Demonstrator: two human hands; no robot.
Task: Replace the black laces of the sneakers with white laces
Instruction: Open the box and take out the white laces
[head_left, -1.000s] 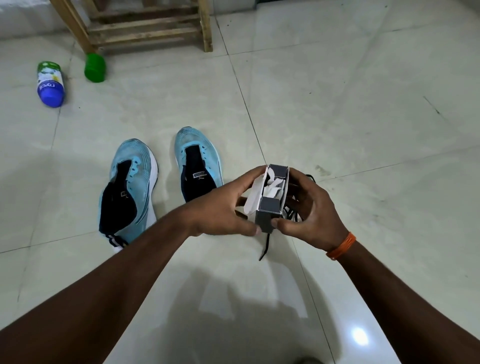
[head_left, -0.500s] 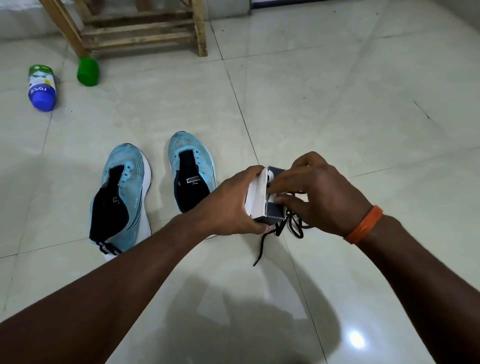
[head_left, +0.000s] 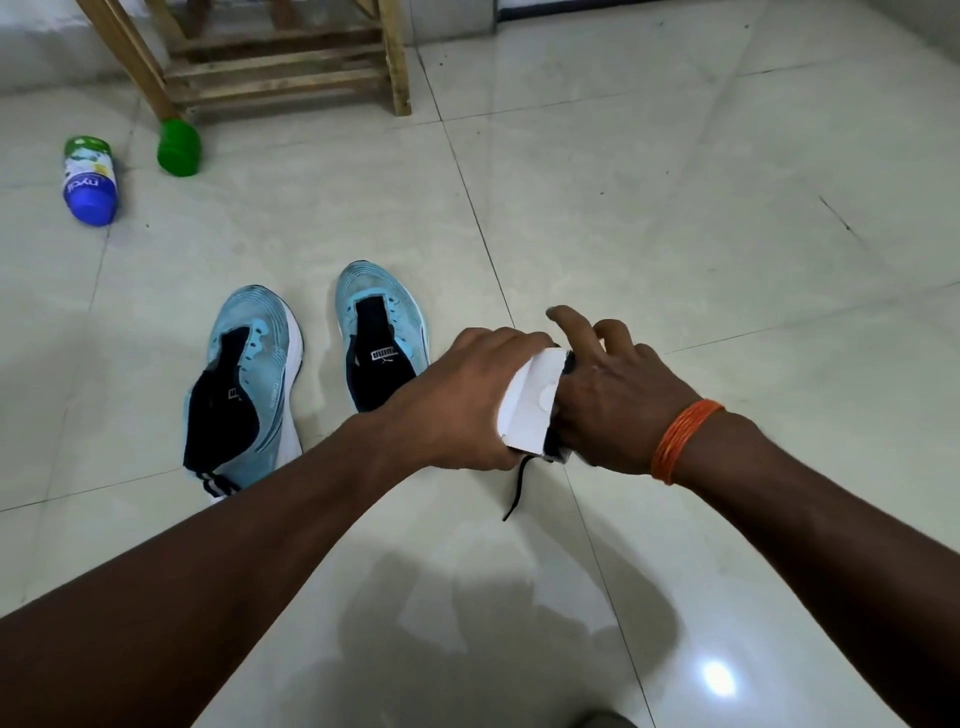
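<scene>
- The small box (head_left: 527, 402) has turned in the left hand (head_left: 467, 400). A second ago its open top showed the white laces; now its plain white side with a round sticker faces the camera.
- The right hand (head_left: 618, 395) has moved from the box's near corner to its far side, fingers (head_left: 569, 325) lifted.
- The loops of the black lace (head_left: 517, 491) are now hidden; one end hangs.

Both bare arms reach forward and meet in the middle. The left hand (head_left: 467, 400) curls its fingers round a small white cardboard box (head_left: 530, 402). The right hand (head_left: 608, 400) sits against the box's other side, back up, with two fingers lifted and bent. Its thumb is hidden. A band of orange thread (head_left: 685, 439) rings the right wrist.
</scene>
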